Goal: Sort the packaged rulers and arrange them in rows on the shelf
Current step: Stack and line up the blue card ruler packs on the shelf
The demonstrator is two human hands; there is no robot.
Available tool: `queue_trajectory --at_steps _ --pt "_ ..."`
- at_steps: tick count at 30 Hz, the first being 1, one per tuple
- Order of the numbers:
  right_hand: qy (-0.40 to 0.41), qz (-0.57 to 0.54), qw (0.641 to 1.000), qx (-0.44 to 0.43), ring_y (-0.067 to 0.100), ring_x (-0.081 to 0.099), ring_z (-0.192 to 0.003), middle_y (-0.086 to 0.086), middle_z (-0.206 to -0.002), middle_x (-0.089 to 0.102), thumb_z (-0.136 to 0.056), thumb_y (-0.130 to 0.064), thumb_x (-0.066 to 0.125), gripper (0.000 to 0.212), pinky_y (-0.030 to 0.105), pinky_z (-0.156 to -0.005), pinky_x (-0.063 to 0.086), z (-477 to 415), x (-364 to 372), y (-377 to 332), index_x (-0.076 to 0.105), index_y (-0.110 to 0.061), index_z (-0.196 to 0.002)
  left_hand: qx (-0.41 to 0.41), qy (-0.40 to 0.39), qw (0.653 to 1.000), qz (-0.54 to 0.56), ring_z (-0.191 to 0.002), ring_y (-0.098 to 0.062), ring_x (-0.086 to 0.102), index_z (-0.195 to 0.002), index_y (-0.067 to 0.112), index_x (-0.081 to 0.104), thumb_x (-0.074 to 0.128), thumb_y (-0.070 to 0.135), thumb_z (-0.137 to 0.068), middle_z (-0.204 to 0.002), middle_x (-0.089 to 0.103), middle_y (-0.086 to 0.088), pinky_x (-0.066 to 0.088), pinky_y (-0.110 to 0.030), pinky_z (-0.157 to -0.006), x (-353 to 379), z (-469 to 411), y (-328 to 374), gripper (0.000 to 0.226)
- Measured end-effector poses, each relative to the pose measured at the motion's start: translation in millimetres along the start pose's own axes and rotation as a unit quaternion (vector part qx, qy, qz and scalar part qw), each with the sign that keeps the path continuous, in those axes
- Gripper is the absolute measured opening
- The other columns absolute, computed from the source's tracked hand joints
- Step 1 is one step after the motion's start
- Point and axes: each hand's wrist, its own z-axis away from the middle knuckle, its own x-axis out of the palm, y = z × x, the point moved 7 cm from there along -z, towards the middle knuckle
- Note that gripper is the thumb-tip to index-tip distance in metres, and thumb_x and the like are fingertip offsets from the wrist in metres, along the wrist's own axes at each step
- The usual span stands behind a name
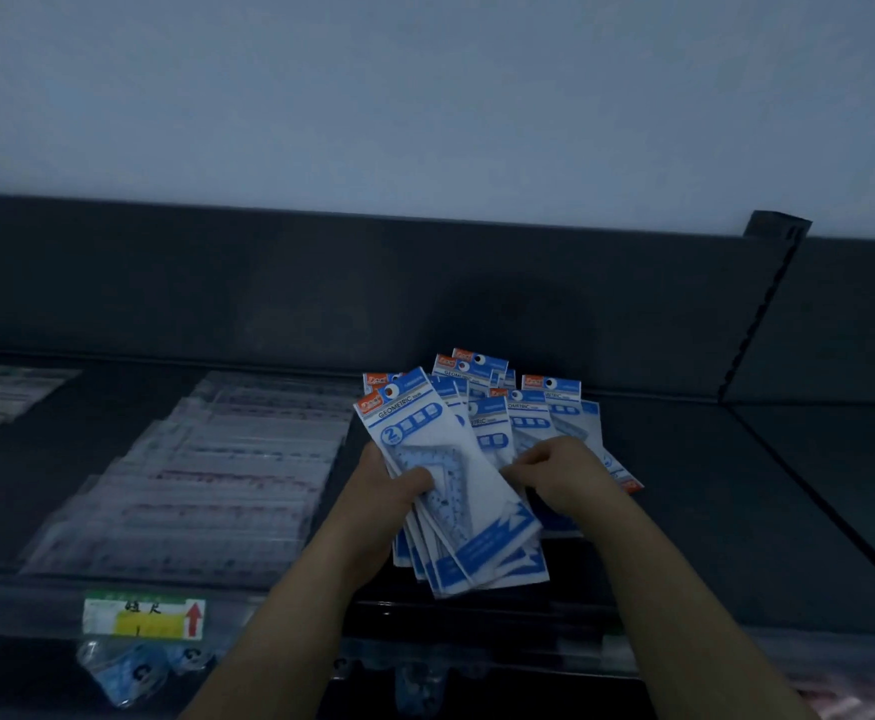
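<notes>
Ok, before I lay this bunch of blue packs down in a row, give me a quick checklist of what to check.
1. Left hand has a firm grip on the held stack of blue packs: ok, thumb across the top pack.
2. Held stack squared up: not ok, lower ends fan out.
3. Right hand free to straighten: ok, it rests on the loose blue packs behind.
4. Loose packs aligned: not ok, they overlap at angles.
5. Bare shelf to the right for a row: ok.
6. Clear ruler packs on the left kept apart from blue ones: ok.
</notes>
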Motion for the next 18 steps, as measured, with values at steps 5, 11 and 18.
queue_trajectory --at_steps 5,11,18 --pt "0.102 -0.144 0.982 -0.064 0.027 0.066 -0.078 0.016 -0.086 0.070 -0.086 -0.014 0.068 0.008 0.043 -0.076 0.057 3.4 -31.2 4.7 0.070 -0.007 -0.087 0.025 0.048 0.998 0.012 -0.093 -0.028 0.065 -0.119 0.012 0.050 0.054 -0.005 -0.089 -0.108 0.065 -0.012 0.055 -0.039 -0.075 -23.3 4.1 17.1 0.035" --pt "0.065 -0.292 0.947 -0.114 0.021 0.065 -0.069 0.009 -0.081 0.069 -0.088 -0.014 0.066 0.007 0.035 -0.065 0.057 22.0 -29.6 -17.5 0.066 -0.007 -0.091 0.004 0.044 0.999 0.028 -0.088 -0.033 0.064 -0.112 0.011 0.055 0.049 -0.001 -0.091 -0.101 0.067 -0.014 0.054 -0.040 -0.072 -22.2 10.5 22.8 0.025" --pt "0.030 -0.187 0.974 -0.126 0.021 0.065 -0.078 0.006 -0.087 0.069 -0.084 -0.016 0.071 0.007 0.034 -0.070 0.056 19.7 9.8 -31.2 0.064 -0.015 -0.084 0.022 0.031 0.999 -0.030 -0.096 -0.026 0.064 -0.119 0.023 0.050 0.049 0.011 -0.096 -0.109 0.065 -0.004 0.054 -0.042 -0.083 -16.5 15.5 18.4 0.025"
